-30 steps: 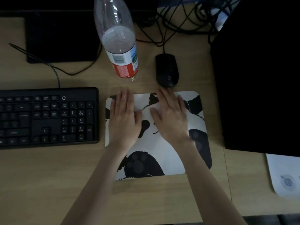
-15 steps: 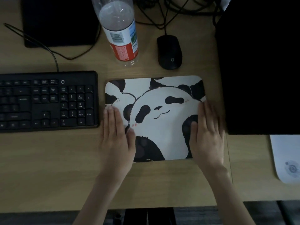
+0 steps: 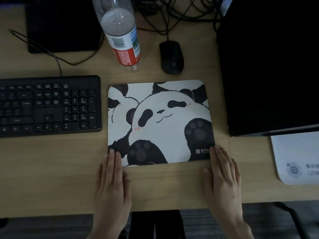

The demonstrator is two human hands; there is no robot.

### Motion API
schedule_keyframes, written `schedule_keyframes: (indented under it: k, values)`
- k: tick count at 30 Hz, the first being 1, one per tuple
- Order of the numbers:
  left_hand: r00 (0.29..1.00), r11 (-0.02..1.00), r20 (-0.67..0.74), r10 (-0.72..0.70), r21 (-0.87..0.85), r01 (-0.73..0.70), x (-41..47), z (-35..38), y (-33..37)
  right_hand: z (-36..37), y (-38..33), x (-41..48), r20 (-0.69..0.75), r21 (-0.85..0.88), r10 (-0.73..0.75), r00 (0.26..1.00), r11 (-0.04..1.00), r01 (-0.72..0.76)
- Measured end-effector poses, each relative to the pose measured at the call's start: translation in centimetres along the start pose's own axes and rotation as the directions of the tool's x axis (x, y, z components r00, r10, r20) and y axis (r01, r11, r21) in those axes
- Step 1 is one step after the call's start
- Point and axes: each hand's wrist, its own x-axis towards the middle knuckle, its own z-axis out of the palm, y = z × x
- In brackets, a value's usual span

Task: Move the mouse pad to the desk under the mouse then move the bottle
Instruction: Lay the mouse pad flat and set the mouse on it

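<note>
A panda-print mouse pad (image 3: 165,118) lies flat on the wooden desk (image 3: 51,169), right of the keyboard. My left hand (image 3: 113,183) rests flat, palm down, its fingertips on the pad's near left corner. My right hand (image 3: 222,176) lies flat with its fingertips on the near right corner. Neither hand grips anything. A black wired mouse (image 3: 171,56) sits on bare desk just beyond the pad's far edge. A clear plastic bottle (image 3: 122,35) with a red and white label stands upright left of the mouse, part full.
A black keyboard (image 3: 48,106) lies at the left. Behind it is a dark monitor base (image 3: 63,26) with cables. A tall black computer case (image 3: 269,66) stands at the right, a white printed sheet (image 3: 296,157) near it. The desk's front edge runs below my hands.
Both hands slid from the pad's middle out to its sides and then back to its near corners. The pad stayed flat; the view shifted.
</note>
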Motion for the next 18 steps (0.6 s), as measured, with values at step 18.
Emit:
schedule_keyframes:
  k: [18]
  values:
    - [0.726,-0.082,0.479,-0.493,-0.856,0.510,15.3,-6.4,10.7,-5.2,-8.6,18.2,0.050,0.213,-0.124,0.991,0.971,0.110]
